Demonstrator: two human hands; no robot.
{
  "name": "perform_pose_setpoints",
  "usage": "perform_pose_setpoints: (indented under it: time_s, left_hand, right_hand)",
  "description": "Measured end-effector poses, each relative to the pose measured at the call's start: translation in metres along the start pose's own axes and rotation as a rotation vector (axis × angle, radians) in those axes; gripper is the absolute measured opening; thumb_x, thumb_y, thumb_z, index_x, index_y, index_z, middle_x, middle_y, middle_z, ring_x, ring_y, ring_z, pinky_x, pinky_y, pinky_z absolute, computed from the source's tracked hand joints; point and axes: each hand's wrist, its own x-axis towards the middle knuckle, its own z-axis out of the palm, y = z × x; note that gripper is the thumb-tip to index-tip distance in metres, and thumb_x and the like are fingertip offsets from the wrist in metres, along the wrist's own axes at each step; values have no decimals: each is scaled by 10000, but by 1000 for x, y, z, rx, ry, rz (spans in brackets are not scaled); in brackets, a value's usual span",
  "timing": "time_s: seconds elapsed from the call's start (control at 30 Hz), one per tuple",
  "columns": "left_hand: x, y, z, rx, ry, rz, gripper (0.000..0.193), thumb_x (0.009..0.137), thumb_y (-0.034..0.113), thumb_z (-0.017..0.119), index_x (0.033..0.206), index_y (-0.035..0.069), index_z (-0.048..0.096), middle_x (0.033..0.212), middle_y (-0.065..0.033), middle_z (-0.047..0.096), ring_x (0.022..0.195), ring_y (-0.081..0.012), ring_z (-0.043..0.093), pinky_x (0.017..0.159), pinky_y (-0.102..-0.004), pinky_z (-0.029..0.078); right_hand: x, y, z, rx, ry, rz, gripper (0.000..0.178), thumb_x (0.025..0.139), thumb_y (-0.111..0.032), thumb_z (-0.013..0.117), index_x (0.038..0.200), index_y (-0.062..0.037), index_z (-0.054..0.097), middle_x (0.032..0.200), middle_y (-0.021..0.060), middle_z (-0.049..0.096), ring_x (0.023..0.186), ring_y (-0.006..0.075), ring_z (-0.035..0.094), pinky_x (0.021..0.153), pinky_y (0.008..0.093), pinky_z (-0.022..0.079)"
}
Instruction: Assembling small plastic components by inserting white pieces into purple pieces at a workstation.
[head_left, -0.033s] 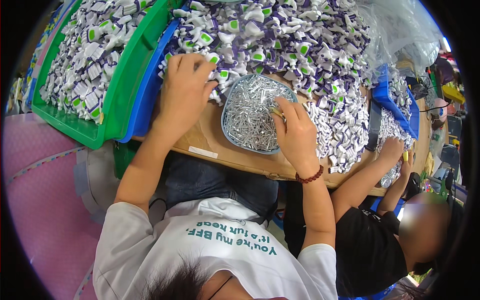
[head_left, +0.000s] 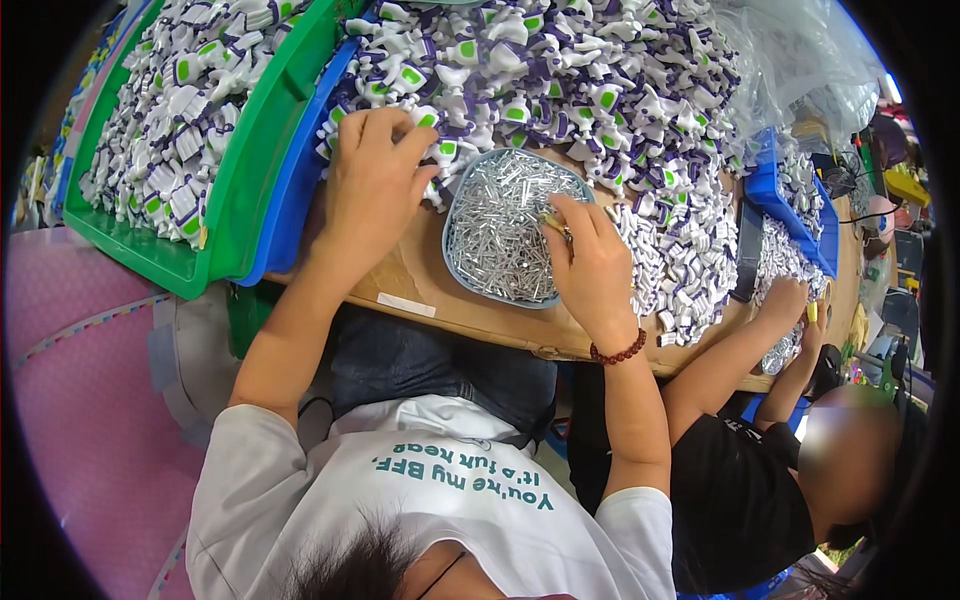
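Observation:
My left hand (head_left: 372,190) is over the near left edge of a heap of small white and purple plastic toy parts (head_left: 500,85), some with bright green patches. Its fingers and thumb are spread, touching or just above the parts; I see nothing held. To its right stands a pale blue-grey tub (head_left: 450,255) full of thin silver metal pins (head_left: 510,235). My right hand (head_left: 598,260), with a dark red bead bracelet at the wrist, is at the tub's right side. Thumb and fingers there pinch a small yellowish piece (head_left: 553,224) over the pins, mostly hidden by the fingers.
A green bin (head_left: 250,140) of similar parts stands at the left, beside a blue bin (head_left: 295,190). Small white pieces (head_left: 690,270) lie right of my right hand. At the far right a co-worker's hands (head_left: 785,300) work near a blue tray (head_left: 790,215). Clear plastic bags (head_left: 800,50) lie behind.
My left hand has shifted very slightly to the right over the parts. My right hand stays in nearly the same place at the tub.

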Motion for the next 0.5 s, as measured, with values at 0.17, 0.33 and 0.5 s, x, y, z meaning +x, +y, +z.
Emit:
perform_pose_setpoints:
  time_s: [0.17, 0.33, 0.5]
  left_hand:
    - [-4, 1, 16, -23, 46, -17, 227, 662, 79, 721, 870, 70, 631, 970, -59, 530, 964, -280, 426, 821, -373, 377]
    - [-7, -2, 17, -64, 53, -8, 185, 670, 54, 694, 835, 52, 612, 967, -64, 527, 972, -282, 428, 841, -361, 376]
    - [-2, 6, -2, -213, 155, -77, 157, 760, 43, 649, 874, 38, 541, 1005, -77, 555, 908, -224, 488, 801, -315, 399]
  right_hand:
    - [6, -2, 4, 79, -42, 109, 200, 761, -69, 633, 940, -72, 543, 826, 103, 579, 699, 292, 581, 566, 364, 464]
    - [6, 1, 6, 147, -49, 96, 162, 756, -47, 631, 887, -58, 538, 804, 102, 577, 653, 281, 576, 548, 354, 454]
    - [5, 1, 2, 230, -59, 116, 137, 737, -20, 643, 827, -33, 542, 792, 97, 577, 602, 248, 565, 531, 322, 451]
